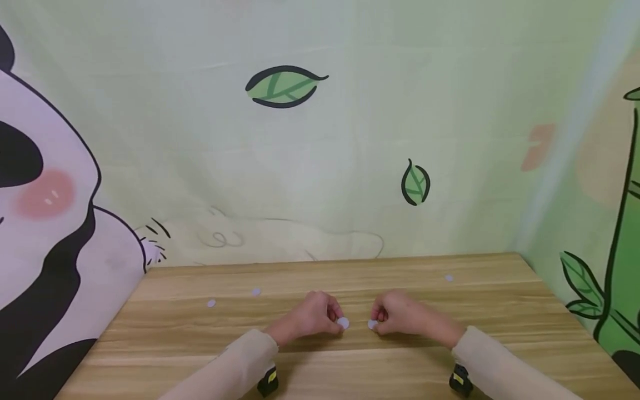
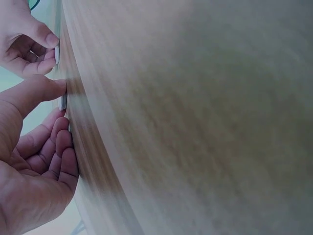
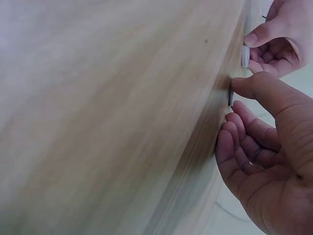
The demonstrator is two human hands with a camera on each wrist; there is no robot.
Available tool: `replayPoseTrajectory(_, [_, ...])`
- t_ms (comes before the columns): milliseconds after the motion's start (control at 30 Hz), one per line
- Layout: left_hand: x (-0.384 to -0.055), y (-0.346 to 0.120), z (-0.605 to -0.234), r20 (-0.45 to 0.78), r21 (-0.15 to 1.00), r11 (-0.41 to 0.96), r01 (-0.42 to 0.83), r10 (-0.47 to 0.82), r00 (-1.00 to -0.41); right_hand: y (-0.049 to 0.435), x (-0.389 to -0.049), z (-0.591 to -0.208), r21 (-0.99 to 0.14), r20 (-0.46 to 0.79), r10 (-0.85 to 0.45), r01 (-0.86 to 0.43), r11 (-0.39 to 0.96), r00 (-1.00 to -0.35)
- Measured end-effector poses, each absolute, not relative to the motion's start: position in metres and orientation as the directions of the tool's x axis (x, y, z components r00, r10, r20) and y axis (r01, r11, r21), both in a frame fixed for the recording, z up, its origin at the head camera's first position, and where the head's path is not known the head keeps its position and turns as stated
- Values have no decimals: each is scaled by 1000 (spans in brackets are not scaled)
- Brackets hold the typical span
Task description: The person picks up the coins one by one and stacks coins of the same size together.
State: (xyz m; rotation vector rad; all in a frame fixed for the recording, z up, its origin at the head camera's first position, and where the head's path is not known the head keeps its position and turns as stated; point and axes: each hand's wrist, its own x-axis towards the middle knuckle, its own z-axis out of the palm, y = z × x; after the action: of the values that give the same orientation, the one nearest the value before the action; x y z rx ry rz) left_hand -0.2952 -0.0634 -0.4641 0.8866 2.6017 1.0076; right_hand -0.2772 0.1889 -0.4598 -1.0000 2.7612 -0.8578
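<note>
The left hand (image 1: 312, 315) pinches a white disc (image 1: 343, 323) near the middle of the desk (image 1: 360, 378); the right hand (image 1: 402, 314) has its grip on a second disc (image 1: 372, 324), near but apart, its edge partly hidden by fingers. Farther back lie two loose discs (image 1: 211, 303) leftward and a lone disc (image 1: 449, 278) rightward. Behind rises a backdrop (image 1: 375, 111) printed with a panda (image 1: 55, 233) and leaves (image 1: 285, 89).

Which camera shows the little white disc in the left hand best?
The head view, because the white disc in the left hand shows its round face. Both wrist views show it nearly edge-on, as a narrow strip.
</note>
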Motion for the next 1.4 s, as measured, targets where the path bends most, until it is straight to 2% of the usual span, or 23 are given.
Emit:
replayPoseTrajectory(833, [-297,-65,-457,-15,679,591,436,605,-796,189,-280,-454,-612,61,-577,-487,623,-814])
replayPoseTrajectory(1100, [-299,-78,-462,48,723,506,471,643,-764,189,-278,-457,-615,71,-580,-494,615,-811])
replayPoseTrajectory(1267, [-300,-99,-461,117,720,502,478,592,-798,190,-275,-460,-638,63,-583,-482,601,-810])
replayPoseTrajectory(1400, [-302,-118,-452,161,691,551,468,513,-843,191,-274,-461,-637,77,-582,-489,596,-810])
